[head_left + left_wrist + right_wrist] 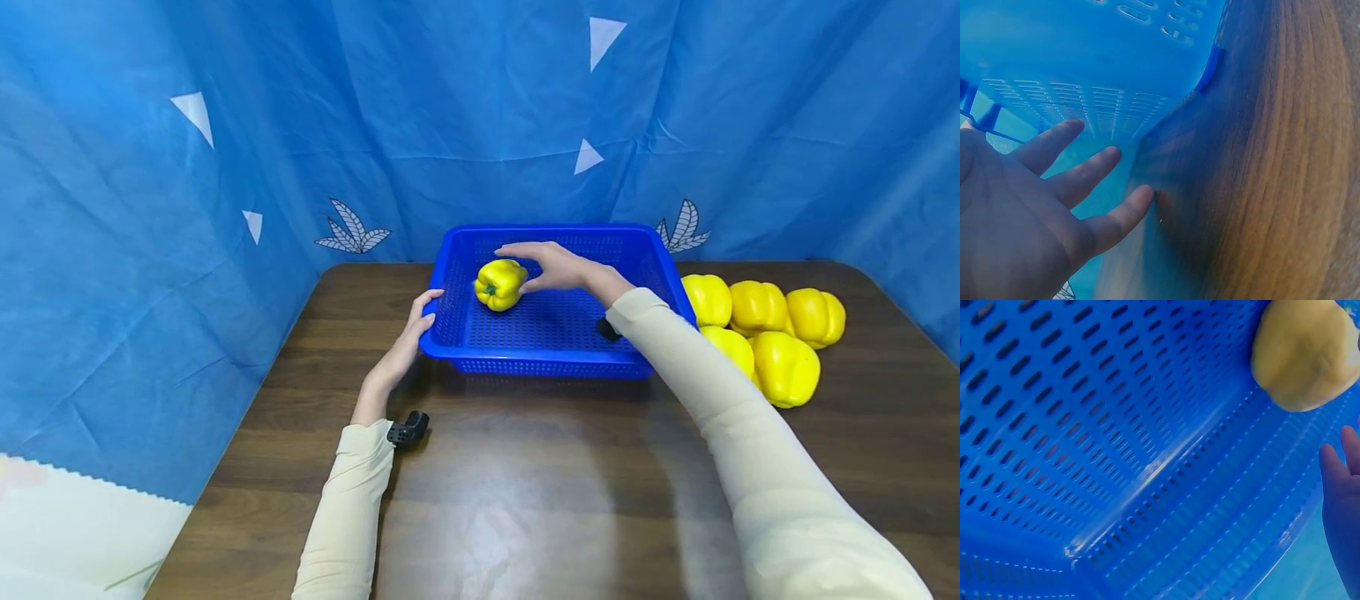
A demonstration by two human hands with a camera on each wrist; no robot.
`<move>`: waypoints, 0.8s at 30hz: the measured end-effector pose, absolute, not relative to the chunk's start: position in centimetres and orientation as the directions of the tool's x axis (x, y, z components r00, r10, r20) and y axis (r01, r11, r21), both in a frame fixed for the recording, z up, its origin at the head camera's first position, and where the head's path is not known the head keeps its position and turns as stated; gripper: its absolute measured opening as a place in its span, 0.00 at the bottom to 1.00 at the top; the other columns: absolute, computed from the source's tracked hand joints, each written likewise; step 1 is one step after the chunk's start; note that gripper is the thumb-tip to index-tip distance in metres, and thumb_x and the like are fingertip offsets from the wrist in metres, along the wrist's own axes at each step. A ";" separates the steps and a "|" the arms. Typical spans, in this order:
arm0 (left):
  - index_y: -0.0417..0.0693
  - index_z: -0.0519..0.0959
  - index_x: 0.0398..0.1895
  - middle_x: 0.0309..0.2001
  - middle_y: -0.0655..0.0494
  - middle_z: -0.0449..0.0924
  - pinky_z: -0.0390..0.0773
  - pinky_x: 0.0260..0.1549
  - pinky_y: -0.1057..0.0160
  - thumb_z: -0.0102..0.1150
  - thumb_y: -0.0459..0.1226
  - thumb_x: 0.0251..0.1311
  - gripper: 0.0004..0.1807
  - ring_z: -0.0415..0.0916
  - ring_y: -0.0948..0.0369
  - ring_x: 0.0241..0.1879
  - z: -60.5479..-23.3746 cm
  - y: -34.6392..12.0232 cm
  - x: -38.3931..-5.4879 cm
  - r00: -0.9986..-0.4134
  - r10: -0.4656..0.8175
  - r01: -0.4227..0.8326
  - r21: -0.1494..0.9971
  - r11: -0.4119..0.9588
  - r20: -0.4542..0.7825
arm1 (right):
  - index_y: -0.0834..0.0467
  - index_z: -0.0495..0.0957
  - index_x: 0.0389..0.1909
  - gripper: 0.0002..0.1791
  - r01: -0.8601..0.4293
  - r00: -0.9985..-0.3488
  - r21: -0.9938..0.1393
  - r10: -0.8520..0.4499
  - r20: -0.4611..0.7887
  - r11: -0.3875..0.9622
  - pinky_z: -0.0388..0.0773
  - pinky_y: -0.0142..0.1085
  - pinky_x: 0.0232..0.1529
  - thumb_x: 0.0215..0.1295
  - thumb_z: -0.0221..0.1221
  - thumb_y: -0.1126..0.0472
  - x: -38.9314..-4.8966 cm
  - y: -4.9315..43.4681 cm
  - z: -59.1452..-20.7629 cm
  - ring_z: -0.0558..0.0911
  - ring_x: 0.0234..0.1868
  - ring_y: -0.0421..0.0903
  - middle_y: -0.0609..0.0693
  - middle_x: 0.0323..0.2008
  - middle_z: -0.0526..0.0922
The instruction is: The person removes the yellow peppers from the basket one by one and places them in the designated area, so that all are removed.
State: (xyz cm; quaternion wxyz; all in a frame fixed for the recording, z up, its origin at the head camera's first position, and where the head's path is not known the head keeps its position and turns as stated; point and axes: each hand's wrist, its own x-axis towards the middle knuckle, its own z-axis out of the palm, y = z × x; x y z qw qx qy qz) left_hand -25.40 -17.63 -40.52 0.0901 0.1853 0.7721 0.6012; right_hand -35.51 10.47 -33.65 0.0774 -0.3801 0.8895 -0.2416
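Note:
A blue perforated plastic basket [558,352] stands on the wooden table, with one yellow bell pepper [499,285] in its left part, green stem toward me. My left hand [399,354] touches the basket's left rim; in the left wrist view several of its fingers [1088,178] are spread and extended beside the perforated wall. Over the basket, my right hand [558,268] reaches in, thumb and fingers apart next to the pepper. A gap shows between the right fingers [1335,475] and the pepper [1304,353] in the right wrist view.
Several yellow bell peppers [786,367] sit grouped on the table to the right of the basket, partly behind my right sleeve. A blue curtain [487,108] hangs behind and to the left of the table [525,500].

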 end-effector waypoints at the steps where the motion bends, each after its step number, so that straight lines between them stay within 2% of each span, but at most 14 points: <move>1: 0.61 0.42 0.71 0.74 0.52 0.33 0.51 0.67 0.35 0.28 0.46 0.70 0.28 0.41 0.44 0.73 -40.5 -17.7 -25.4 -0.915 0.394 0.179 0.961 0.210 0.084 | 0.55 0.61 0.68 0.36 -0.638 -0.697 -0.488 -0.716 0.038 0.595 0.59 0.51 0.70 0.58 0.62 0.64 -35.5 10.2 -33.6 0.59 0.72 0.54 0.54 0.70 0.61; 18: 0.61 0.42 0.71 0.74 0.52 0.33 0.52 0.66 0.34 0.29 0.46 0.69 0.28 0.41 0.43 0.72 -40.6 -17.7 -25.4 -0.915 0.395 0.183 0.959 0.219 0.084 | 0.49 0.54 0.71 0.39 -0.635 -0.660 -0.433 -0.741 -0.127 0.640 0.52 0.57 0.71 0.61 0.59 0.64 -36.3 8.9 -34.2 0.51 0.74 0.58 0.55 0.75 0.48; 24: 0.62 0.43 0.71 0.74 0.52 0.34 0.51 0.67 0.35 0.29 0.47 0.69 0.28 0.42 0.44 0.72 -40.6 -17.6 -25.4 -0.916 0.390 0.182 0.962 0.203 0.091 | 0.46 0.55 0.71 0.39 -0.649 -0.660 -0.406 -0.741 -0.121 0.644 0.52 0.58 0.71 0.61 0.60 0.63 -36.5 8.8 -34.5 0.52 0.74 0.58 0.55 0.74 0.52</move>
